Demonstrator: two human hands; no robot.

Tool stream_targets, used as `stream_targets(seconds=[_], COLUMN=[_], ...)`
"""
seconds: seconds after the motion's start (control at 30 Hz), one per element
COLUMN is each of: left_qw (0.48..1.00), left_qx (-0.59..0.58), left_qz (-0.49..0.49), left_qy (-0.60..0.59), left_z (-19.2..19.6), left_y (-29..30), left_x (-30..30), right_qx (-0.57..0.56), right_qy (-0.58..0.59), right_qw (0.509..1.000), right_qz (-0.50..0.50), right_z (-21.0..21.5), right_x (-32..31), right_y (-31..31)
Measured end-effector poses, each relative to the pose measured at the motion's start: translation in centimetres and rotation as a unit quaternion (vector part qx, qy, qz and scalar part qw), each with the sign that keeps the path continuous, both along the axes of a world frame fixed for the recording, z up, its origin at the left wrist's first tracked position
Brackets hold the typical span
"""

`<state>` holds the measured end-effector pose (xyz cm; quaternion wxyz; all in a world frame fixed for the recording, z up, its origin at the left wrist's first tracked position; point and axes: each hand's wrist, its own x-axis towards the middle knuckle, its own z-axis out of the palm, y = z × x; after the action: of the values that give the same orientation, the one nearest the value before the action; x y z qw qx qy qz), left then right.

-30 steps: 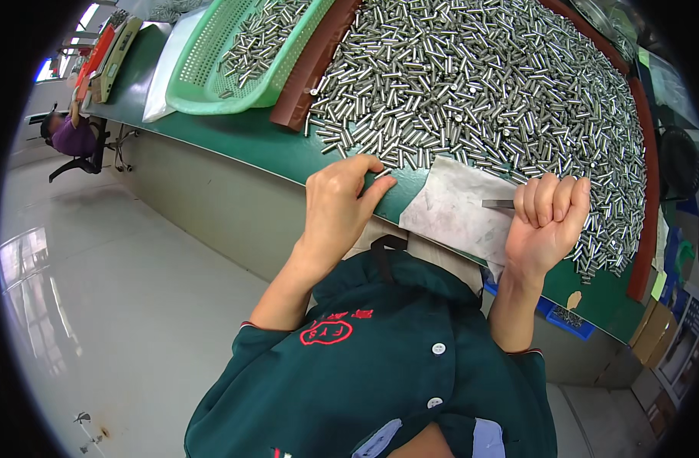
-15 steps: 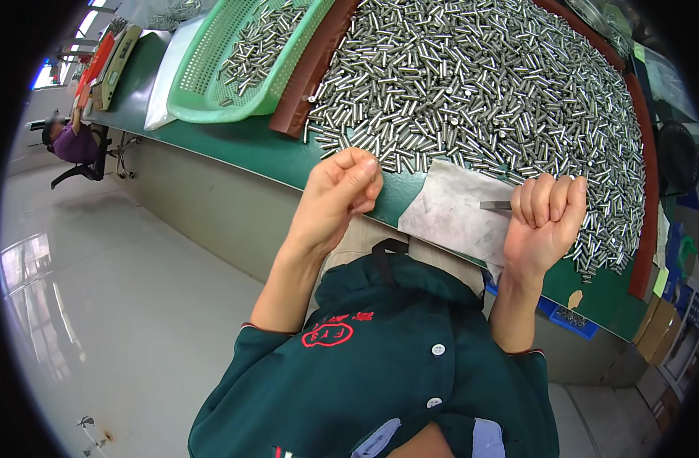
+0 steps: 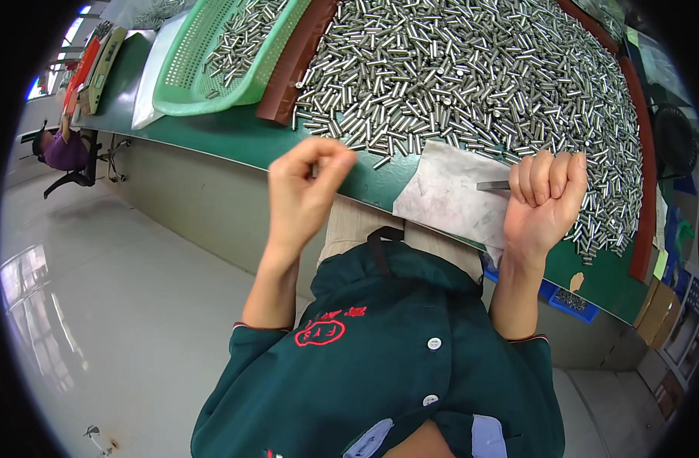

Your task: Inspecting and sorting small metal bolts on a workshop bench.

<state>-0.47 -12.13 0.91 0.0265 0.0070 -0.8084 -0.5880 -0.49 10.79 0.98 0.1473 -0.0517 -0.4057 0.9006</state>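
Note:
A broad heap of short shiny metal pins [image 3: 471, 76] covers the green tabletop [image 3: 376, 187]. My left hand [image 3: 302, 191] hovers over the table's front edge, left of a stained white cloth [image 3: 445, 195]. Its thumb and forefinger are pressed together, and anything pinched between them is too small or hidden to make out. Over the cloth's right side, my right hand [image 3: 546, 202] is closed with the palm side showing. A flat dark metal strip [image 3: 492, 185] sticks out leftward from that fist; the rest of it is hidden in the fingers.
Reddish-brown strips [image 3: 288, 72] border the heap. A light green perforated basket [image 3: 170, 95] holding more pins stands at the left. Below the table's right part is a blue tray [image 3: 586, 311]; a black fan [image 3: 674, 141] stands beyond. Another person [image 3: 65, 151] sits far left.
My left hand has moved left, away from the cloth and the near edge of the heap. My right hand stays almost in place with the strip. The whole view has shifted slightly.

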Motion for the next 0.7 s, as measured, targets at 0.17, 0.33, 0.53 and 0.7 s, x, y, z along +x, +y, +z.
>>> stream_targets(seconds=[0.17, 0.33, 0.53, 0.7], left_qw=[0.947, 0.905, 0.891, 0.877], left_qx=[0.276, 0.362, 0.376, 0.397], left_qz=[0.128, 0.182, 0.220, 0.243], left_qy=[-0.100, -0.134, -0.125, -0.118], left_z=[-1.3, -1.7, -2.3, -3.9], left_y=[-7.1, -11.8, -14.0, -15.4], left_x=[1.6, 4.0, 5.5, 6.1], right_qx=[-0.022, 0.010, 0.025, 0.030], right_qy=[-0.003, 0.008, 0.006, 0.004], right_qw=[1.000, 1.000, 0.999, 0.999], right_qz=[-0.002, 0.013, 0.021, 0.025], right_z=[0.4, 0.8, 0.5, 0.2], right_x=[0.3, 0.6, 0.4, 0.1], right_y=[-0.4, -0.5, -0.2, -0.1])
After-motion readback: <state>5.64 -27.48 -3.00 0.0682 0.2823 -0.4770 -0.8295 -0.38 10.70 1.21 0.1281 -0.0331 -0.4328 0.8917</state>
